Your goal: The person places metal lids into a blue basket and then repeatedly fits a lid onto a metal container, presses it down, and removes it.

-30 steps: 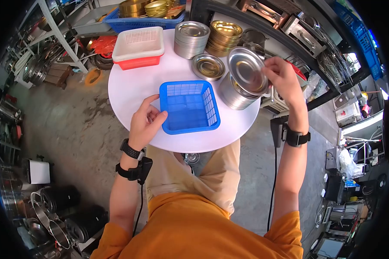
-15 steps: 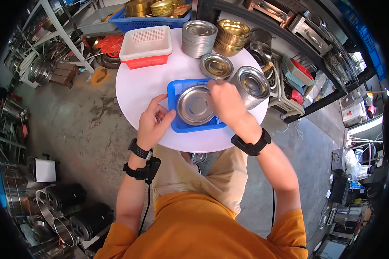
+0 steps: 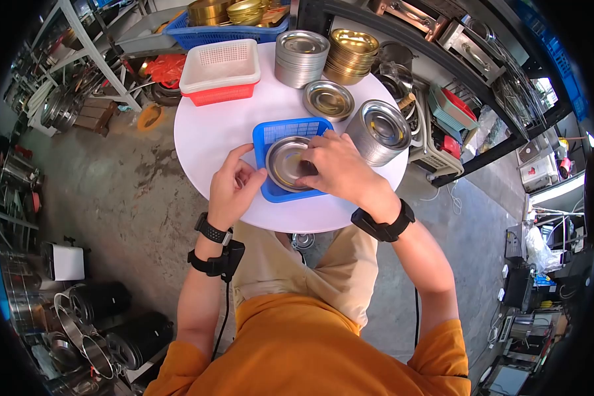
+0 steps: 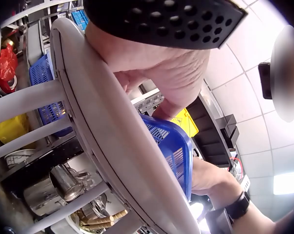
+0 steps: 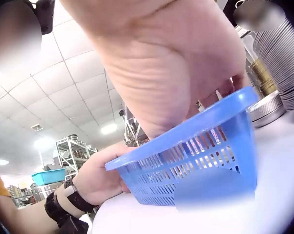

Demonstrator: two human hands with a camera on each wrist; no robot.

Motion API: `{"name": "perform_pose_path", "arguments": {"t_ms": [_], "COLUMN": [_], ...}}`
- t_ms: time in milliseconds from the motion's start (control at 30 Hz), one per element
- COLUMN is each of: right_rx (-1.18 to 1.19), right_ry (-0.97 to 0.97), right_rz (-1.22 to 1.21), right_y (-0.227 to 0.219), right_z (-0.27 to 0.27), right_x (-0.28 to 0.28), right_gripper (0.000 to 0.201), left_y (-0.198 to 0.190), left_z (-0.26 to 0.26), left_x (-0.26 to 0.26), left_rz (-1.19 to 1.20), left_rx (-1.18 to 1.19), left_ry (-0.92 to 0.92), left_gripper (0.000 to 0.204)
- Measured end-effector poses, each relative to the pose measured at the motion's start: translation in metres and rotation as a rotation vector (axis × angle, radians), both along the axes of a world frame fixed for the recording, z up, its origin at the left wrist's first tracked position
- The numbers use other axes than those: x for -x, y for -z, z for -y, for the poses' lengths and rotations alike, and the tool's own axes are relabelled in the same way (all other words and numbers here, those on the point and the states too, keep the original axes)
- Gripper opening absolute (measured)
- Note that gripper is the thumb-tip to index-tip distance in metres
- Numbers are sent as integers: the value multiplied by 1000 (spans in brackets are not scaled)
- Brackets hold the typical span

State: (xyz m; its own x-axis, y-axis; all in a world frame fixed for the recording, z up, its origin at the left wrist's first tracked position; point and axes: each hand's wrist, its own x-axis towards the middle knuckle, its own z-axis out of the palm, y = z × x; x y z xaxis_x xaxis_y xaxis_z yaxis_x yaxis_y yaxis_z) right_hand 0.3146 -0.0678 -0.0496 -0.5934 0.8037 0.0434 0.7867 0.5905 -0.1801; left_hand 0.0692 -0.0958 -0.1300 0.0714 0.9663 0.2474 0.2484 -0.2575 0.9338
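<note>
A round steel plate [image 3: 285, 160] lies inside the blue basket [image 3: 297, 197]. The right hand [image 3: 346, 168] reaches over the basket's right side, with bent fingers and a separate thumb over the plate; the hand hides the plate's right part. At the basket's left side, the left hand [image 3: 232, 185] touches the rim with extended index finger and thumb, its other fingers loosely bent. The left wrist view shows the left hand [image 4: 156, 68] by the basket [image 4: 178, 151]. In the right wrist view, the right hand [image 5: 171, 73] is above the basket's rim [image 5: 205, 117].
Right of the basket stands a steel plate stack [image 3: 379, 132]. Behind are a single plate [image 3: 328, 100], another steel stack [image 3: 301, 59] and golden dishes [image 3: 352, 56]. White and red baskets [image 3: 221, 66] sit at the back left of the round table [image 3: 204, 145].
The right hand brought a plate left from the right-hand stack into the blue basket. Since half a second ago, the plate sits lower and the fingers have spread over it. The left hand stays beside the basket.
</note>
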Motion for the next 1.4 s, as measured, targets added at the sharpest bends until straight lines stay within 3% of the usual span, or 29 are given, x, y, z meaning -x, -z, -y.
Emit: {"name": "perform_pose_path", "arguments": {"t_ms": [33,100,233,300,400,667,900,1000,1167,1233,1400], "right_rx": [0,-225,-578,-556,-291,-264,-384,-327,-346,-360,-213], "right_ry": [0,-53,343,510,648,677,738,756,709,607,358], "right_rz": [-1,-353,-360,-287,-91,-197,-245,-308,-502,-534,-523], "right_y": [1,4,-26,-26,-18,5,-4,-14,-50,-52,-23], "right_z": [-5,-19,-42,-49,-52,-61,-57,-54,-34,-32,-28], "right_x": [-2,-13,-66,-101,-146,-175,-171,-172,-132,-109,-40], "right_gripper": [37,32,28,29,28,23,14,17,24,25,16], "left_y": [0,-1,2,1,2,2,4,4,4,5,3], "left_z": [0,0,-1,-1,-1,1,0,0,1,0,0], "left_x": [1,0,-1,-1,-1,-3,-2,-2,-2,-2,-1], "left_rz": [-16,21,62,61,61,67,86,90,114,103,105], "left_rx": [10,12,0,3,8,17,27,31,29,25,40], "left_ry": [9,-12,-33,-32,-34,-36,-27,-24,-22,-12,-19], "left_gripper": [47,48,48,48,47,46,47,47,47,47,47]}}
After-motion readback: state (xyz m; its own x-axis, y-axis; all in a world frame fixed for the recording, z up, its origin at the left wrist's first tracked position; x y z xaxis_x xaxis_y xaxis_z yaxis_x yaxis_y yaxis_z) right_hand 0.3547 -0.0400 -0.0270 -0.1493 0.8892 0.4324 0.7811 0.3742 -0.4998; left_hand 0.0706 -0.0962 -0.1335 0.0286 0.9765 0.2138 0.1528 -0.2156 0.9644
